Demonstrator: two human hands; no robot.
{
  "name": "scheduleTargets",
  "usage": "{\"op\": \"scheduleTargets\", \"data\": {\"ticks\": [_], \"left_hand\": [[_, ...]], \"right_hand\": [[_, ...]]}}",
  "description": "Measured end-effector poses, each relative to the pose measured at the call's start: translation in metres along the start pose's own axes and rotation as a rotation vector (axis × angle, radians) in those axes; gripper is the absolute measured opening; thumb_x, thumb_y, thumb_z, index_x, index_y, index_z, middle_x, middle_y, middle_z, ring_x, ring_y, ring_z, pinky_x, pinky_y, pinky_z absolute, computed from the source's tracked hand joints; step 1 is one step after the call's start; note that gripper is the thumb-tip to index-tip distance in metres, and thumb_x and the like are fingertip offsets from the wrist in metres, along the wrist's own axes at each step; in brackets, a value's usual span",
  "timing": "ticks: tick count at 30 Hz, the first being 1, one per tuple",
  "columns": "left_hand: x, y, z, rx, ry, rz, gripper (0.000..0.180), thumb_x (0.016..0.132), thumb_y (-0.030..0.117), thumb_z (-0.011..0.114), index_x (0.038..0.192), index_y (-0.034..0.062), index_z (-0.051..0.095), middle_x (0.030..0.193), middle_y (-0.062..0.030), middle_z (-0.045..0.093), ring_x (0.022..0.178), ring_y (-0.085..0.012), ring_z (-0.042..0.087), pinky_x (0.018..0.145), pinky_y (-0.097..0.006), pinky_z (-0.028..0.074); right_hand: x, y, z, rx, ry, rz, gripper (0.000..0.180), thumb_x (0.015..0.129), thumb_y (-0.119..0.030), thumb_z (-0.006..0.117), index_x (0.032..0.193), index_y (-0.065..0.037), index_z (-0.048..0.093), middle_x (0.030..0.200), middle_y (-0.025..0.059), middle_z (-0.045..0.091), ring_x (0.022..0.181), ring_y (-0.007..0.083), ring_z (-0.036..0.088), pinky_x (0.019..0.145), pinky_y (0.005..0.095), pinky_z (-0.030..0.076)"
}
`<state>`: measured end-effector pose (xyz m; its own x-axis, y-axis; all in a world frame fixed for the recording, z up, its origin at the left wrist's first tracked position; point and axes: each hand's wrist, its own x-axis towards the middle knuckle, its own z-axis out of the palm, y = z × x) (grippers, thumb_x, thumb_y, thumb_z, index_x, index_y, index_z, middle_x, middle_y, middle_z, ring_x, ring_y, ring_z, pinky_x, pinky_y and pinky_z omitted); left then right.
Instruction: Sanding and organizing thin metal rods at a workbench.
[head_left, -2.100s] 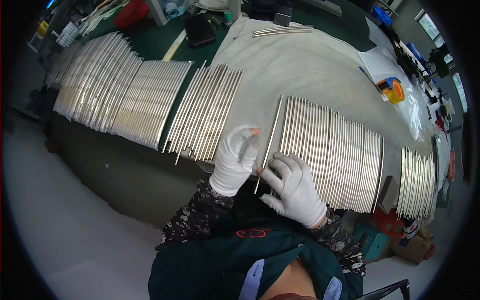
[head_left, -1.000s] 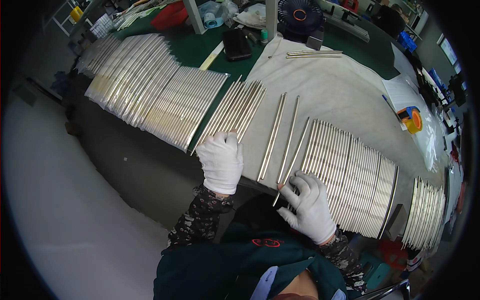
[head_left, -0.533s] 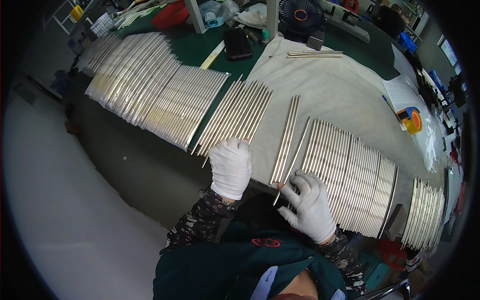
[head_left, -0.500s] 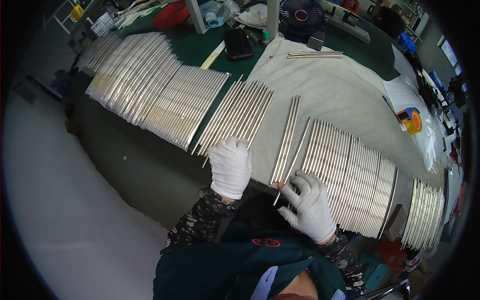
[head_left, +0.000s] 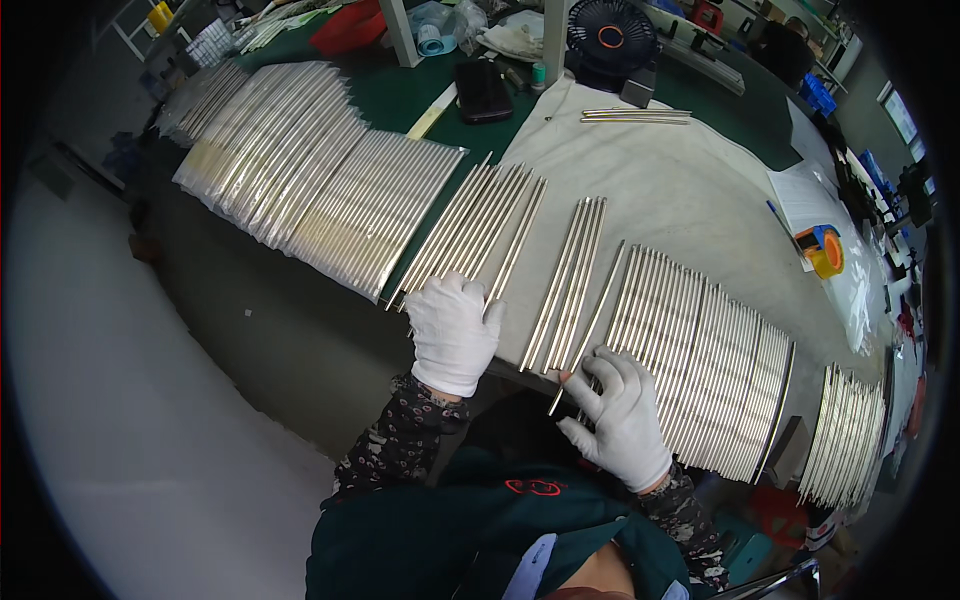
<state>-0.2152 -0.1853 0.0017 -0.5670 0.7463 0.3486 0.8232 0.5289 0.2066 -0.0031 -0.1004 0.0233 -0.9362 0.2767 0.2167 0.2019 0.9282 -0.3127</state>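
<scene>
Both my hands wear white gloves. My left hand (head_left: 452,335) curls its fingers over the lower ends of a loose group of thin metal rods (head_left: 470,225); its fingertips are hidden. Its thumb stands apart, touching the lower ends of a few split-off rods (head_left: 515,245). My right hand (head_left: 620,420) has bent fingers with a gap between thumb and index finger. The index finger touches the lower part of a single slanted rod (head_left: 602,305). Between my hands lie several separate rods (head_left: 565,285). A wide row of rods (head_left: 695,365) lies beside my right hand.
Plastic-wrapped bundles of rods (head_left: 290,165) lie at left. Another rod stack (head_left: 845,435) stands far right. A few rods (head_left: 635,116) rest on the pale cloth (head_left: 680,180) near a black fan (head_left: 610,40). A black case (head_left: 483,90) and orange tape (head_left: 825,250) are farther off.
My left hand has shifted slightly left. A gap has opened in the rod group by its thumb. The middle set has more rods and spreads wider. My right hand has hardly moved.
</scene>
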Motion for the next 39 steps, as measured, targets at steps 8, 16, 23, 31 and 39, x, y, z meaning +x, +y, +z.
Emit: {"op": "scheduleTargets", "data": {"ticks": [8, 16, 23, 31, 39], "left_hand": [[0.010, -0.010, 0.005, 0.125, 0.061, -0.069, 0.024, 0.070, 0.024, 0.074, 0.084, 0.0060, 0.067, 0.081, -0.0094, 0.059, 0.081, -0.0277, 0.057, 0.068, -0.042, 0.043], [0.008, 0.012, 0.001, 0.138, -0.097, 0.044, 0.025, 0.072, 0.027, 0.071, 0.082, 0.0046, 0.066, 0.083, -0.0102, 0.059, 0.083, -0.0270, 0.056, 0.070, -0.041, 0.041], [0.003, 0.028, 0.006, 0.027, -0.142, 0.167, 0.023, 0.072, 0.023, 0.068, 0.082, 0.0033, 0.065, 0.083, -0.0117, 0.058, 0.083, -0.0283, 0.056, 0.070, -0.042, 0.041], [0.059, 0.033, -0.003, -0.270, -0.125, 0.414, 0.030, 0.075, 0.017, 0.064, 0.100, -0.0008, 0.061, 0.099, -0.0158, 0.060, 0.092, -0.0321, 0.057, 0.080, -0.041, 0.047], [0.152, 0.044, 0.082, -0.436, -0.231, 0.564, 0.048, 0.087, 0.034, 0.057, 0.126, 0.0062, 0.053, 0.135, -0.0140, 0.048, 0.127, -0.0304, 0.043, 0.105, -0.038, 0.035]], "right_hand": [[-0.002, 0.000, 0.000, 0.016, 0.004, 0.000, 0.058, 0.068, -0.032, 0.073, 0.119, -0.011, 0.055, 0.115, 0.0119, 0.048, 0.117, 0.0316, 0.044, 0.100, 0.0493, 0.035], [0.004, 0.000, -0.002, 0.040, 0.002, -0.012, 0.052, 0.068, -0.030, 0.072, 0.113, -0.009, 0.057, 0.113, 0.0160, 0.052, 0.116, 0.0327, 0.047, 0.100, 0.0478, 0.037], [0.001, -0.008, -0.009, 0.009, 0.033, 0.104, 0.056, 0.066, -0.035, 0.075, 0.112, -0.008, 0.056, 0.113, 0.0147, 0.052, 0.116, 0.0312, 0.047, 0.099, 0.0468, 0.037], [-0.003, 0.000, 0.011, -0.034, 0.142, 0.157, 0.047, 0.064, -0.024, 0.077, 0.102, -0.007, 0.056, 0.112, 0.0103, 0.053, 0.109, 0.0295, 0.050, 0.092, 0.0427, 0.041], [-0.011, -0.013, 0.006, -0.052, 0.081, 0.118, 0.048, 0.066, -0.025, 0.075, 0.104, -0.003, 0.056, 0.114, 0.0160, 0.052, 0.112, 0.0319, 0.050, 0.096, 0.0436, 0.041]]}}
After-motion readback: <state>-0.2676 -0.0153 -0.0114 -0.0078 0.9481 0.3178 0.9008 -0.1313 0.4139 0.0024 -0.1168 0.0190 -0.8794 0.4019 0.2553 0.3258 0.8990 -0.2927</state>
